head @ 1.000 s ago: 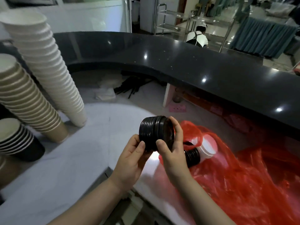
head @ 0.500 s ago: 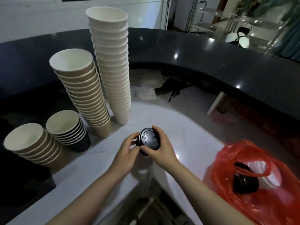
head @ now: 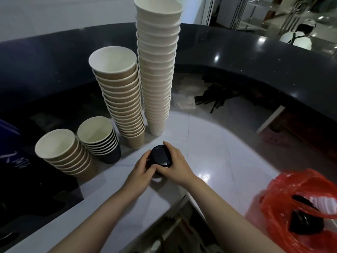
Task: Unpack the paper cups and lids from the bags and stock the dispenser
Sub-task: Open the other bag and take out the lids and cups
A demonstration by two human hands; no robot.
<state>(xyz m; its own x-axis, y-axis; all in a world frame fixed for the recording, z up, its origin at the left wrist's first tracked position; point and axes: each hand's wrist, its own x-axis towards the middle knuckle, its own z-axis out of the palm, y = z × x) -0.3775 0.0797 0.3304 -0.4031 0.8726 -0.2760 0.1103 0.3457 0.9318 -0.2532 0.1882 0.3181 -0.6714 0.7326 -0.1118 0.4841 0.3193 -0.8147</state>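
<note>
A stack of black lids (head: 160, 156) stands upright on the white counter (head: 215, 150), just in front of the cup stacks. My left hand (head: 143, 169) grips its left side and my right hand (head: 176, 166) wraps its right side and front. Behind stand a tall white cup stack (head: 157, 70) and a brown cup stack (head: 122, 99). Left of them are a short black-cup stack (head: 102, 137) and a short brown stack (head: 63, 154). A red plastic bag (head: 284, 210) at the lower right holds more black lids (head: 304, 223) and white lids (head: 322, 203).
A dark curved bar top (head: 255, 70) wraps around behind the counter. Black straws (head: 217, 101) and white napkins (head: 184, 99) lie on the lower shelf behind the cups. A dark machine area (head: 27, 198) sits at the left. A person in white stands far back right.
My view swung left from the red bag to the cup stacks. Both hands carried the black lid stack from the bag, turned it upright and lowered it onto the counter before the cups.
</note>
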